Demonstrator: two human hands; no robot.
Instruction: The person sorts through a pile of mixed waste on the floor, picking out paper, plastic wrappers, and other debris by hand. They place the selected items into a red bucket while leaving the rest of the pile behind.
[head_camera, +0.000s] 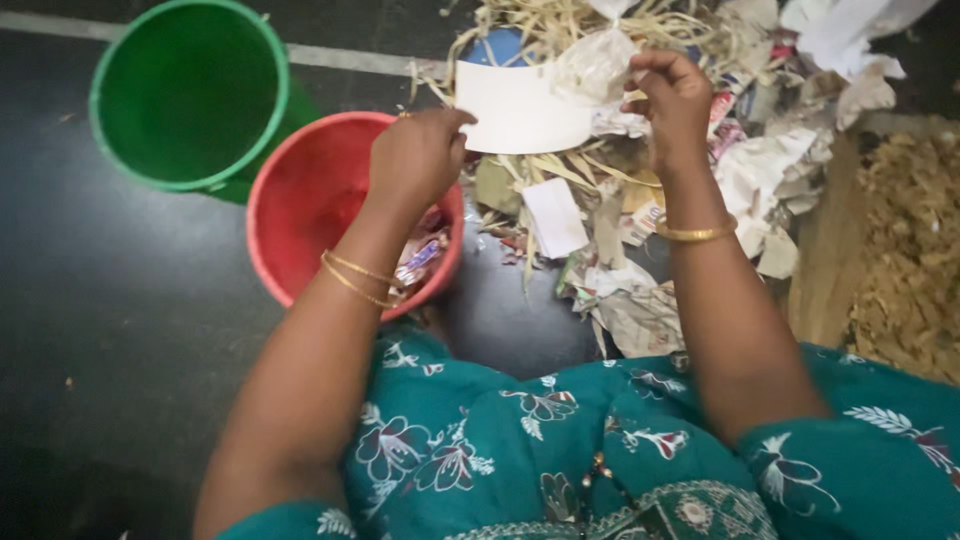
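L hand (418, 158) & R hand (672, 98) pinched a white card (520, 108) over the litter pile (640, 200); red bucket (300, 215) w/ wrappers beneath L wrist, green bucket (190, 92) beside it.

Just 1 view here, head-mounted, looking steeply down past a teal floral-print lap (560, 450) at a dark floor (120, 300). Close in: both forearms fill the middle, left hand (418, 155) and right hand (675, 95) near the top edge. Facing forward and down over a round red plastic bucket (300, 215), a round green plastic bucket (190, 95) and a heap of mixed paper scraps (700, 190). No 2nd view, so no overlap.
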